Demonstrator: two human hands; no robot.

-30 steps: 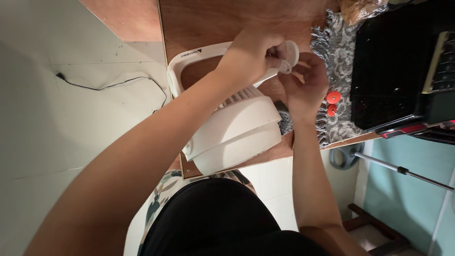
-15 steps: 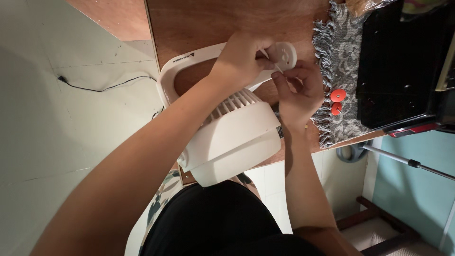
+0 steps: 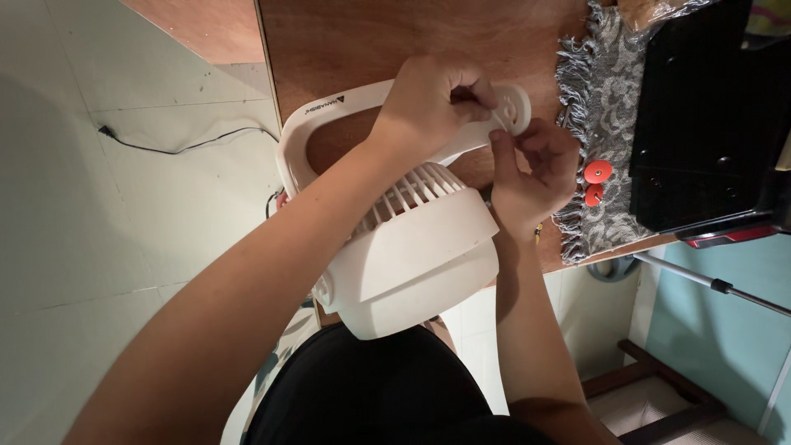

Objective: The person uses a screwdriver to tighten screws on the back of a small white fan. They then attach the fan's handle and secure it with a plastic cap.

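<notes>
**A:** Head view, only one. Your left hand [image 3: 432, 103] is closed over the pivot end of the white plastic stand arm [image 3: 329, 111] of the white table fan [image 3: 412, 247], thumb and fingers clamped on it, probably to stop the arm swinging. The fan lies on the brown wooden tabletop [image 3: 371, 41], its rounded housing overhanging the near edge toward your lap.

**B:** And your right hand [image 3: 531, 169]?

**A:** Fingertips drawn together in a pinch, touching the round white disc [image 3: 515, 107] at the arm's end. Whether something small sits inside the pinch, I cannot tell; it's hidden. The two hands meet at that disc, left one above, right one from the side.

**B:** So the fan's body is out of both grips?

**A:** Yes. The ribbed housing lies below your left wrist, resting on the near edge.

**B:** Loose parts?

**A:** Two small red round caps [image 3: 595, 181] lie on the grey fringed patterned cloth [image 3: 606, 91] at the right edge, just beside your right hand, likely kept within reach. A black boxy appliance [image 3: 700, 115] stands on the cloth beyond them. A black cable [image 3: 189, 147] trails over the pale floor.
</notes>
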